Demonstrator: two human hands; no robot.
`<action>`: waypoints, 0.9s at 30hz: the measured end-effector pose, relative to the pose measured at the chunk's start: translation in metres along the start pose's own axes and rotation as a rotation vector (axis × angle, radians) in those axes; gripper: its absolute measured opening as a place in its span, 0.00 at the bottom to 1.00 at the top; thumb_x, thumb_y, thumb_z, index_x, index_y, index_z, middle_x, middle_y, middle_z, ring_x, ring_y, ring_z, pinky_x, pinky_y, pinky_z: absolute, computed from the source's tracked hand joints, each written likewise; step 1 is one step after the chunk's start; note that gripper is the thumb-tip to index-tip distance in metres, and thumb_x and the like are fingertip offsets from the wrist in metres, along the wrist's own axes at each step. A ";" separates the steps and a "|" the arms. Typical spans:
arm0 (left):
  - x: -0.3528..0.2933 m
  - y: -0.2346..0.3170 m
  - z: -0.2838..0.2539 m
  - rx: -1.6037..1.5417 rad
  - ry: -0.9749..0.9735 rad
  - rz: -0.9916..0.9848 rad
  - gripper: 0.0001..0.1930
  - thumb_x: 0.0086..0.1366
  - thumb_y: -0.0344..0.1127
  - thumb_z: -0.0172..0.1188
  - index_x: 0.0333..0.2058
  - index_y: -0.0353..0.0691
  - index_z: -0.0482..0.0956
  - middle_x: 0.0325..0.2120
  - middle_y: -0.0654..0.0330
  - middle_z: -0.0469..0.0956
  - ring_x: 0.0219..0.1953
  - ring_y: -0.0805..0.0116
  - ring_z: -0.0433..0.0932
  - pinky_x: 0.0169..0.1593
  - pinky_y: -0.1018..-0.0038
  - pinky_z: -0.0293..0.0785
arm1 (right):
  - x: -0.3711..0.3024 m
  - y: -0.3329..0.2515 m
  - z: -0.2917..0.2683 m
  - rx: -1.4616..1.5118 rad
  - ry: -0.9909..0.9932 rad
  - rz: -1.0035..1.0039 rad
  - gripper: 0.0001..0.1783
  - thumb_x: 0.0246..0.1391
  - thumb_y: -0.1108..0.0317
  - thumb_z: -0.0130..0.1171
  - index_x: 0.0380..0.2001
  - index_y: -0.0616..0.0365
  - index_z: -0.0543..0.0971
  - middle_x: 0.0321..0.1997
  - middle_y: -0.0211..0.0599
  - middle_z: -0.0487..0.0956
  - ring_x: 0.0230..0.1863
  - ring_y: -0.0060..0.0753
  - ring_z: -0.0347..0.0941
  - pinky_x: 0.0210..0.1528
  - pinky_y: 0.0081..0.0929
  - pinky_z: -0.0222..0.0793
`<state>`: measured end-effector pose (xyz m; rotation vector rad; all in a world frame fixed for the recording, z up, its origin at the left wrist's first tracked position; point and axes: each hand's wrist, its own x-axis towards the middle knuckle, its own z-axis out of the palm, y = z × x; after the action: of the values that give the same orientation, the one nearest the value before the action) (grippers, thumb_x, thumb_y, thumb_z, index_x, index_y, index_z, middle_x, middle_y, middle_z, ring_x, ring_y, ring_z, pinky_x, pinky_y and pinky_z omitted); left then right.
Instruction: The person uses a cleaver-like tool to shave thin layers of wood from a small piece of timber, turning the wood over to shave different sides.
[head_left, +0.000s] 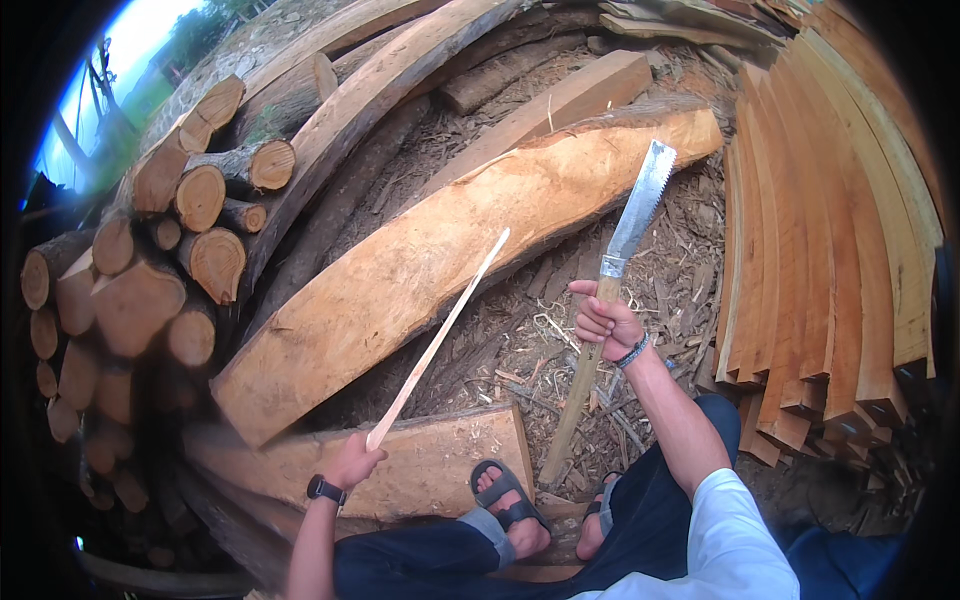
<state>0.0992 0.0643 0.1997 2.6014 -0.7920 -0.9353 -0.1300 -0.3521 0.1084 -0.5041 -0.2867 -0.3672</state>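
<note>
In my left hand (356,459), the fingers are wrapped round the lower end of a thin pale wooden stick (432,349). The stick slants up and right, its tip over a large split log slab (400,270). My right hand (607,322) grips a saw with a long wooden handle (583,390) near the blade, index finger pointing left. The saw's metal blade (640,211) points up, its toothed edge facing right and its end beside the slab's right part. Stick and blade are apart.
Cut round logs (202,197) are piled at the left. Sawn planks (800,230) are stacked on the right. A thick squared timber (440,462) lies by my sandalled feet (510,510). Bark and wood shavings (545,340) cover the ground between. A long curved slab (375,95) lies farther back.
</note>
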 end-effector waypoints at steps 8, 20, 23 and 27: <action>0.000 -0.002 0.001 -0.018 0.011 0.008 0.12 0.56 0.38 0.59 0.26 0.34 0.71 0.17 0.60 0.74 0.18 0.71 0.73 0.23 0.72 0.70 | 0.001 0.002 0.001 0.015 0.119 -0.024 0.07 0.62 0.71 0.56 0.42 0.59 0.76 0.12 0.17 0.56 0.12 0.12 0.50 0.16 0.15 0.49; 0.001 -0.005 0.002 -0.023 0.007 -0.019 0.15 0.55 0.39 0.60 0.31 0.31 0.74 0.18 0.58 0.75 0.20 0.69 0.75 0.25 0.70 0.69 | 0.002 0.001 0.006 -0.035 0.194 -0.020 0.10 0.61 0.74 0.54 0.46 0.61 0.76 0.12 0.16 0.56 0.12 0.11 0.51 0.16 0.14 0.50; 0.000 -0.004 0.001 -0.036 -0.004 -0.027 0.16 0.55 0.40 0.61 0.32 0.29 0.76 0.19 0.56 0.75 0.21 0.68 0.75 0.26 0.69 0.69 | 0.003 0.001 0.008 -0.035 0.219 -0.014 0.14 0.62 0.76 0.52 0.50 0.62 0.75 0.13 0.17 0.57 0.12 0.11 0.51 0.16 0.14 0.50; 0.001 -0.005 0.000 -0.033 -0.008 -0.037 0.16 0.55 0.39 0.61 0.33 0.29 0.76 0.19 0.57 0.75 0.20 0.69 0.74 0.25 0.69 0.69 | 0.004 0.001 0.009 -0.027 0.236 -0.010 0.16 0.62 0.76 0.51 0.53 0.61 0.74 0.13 0.16 0.57 0.12 0.11 0.51 0.16 0.13 0.50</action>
<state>0.1016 0.0677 0.1968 2.5935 -0.7265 -0.9615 -0.1275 -0.3474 0.1170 -0.4804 -0.0566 -0.4366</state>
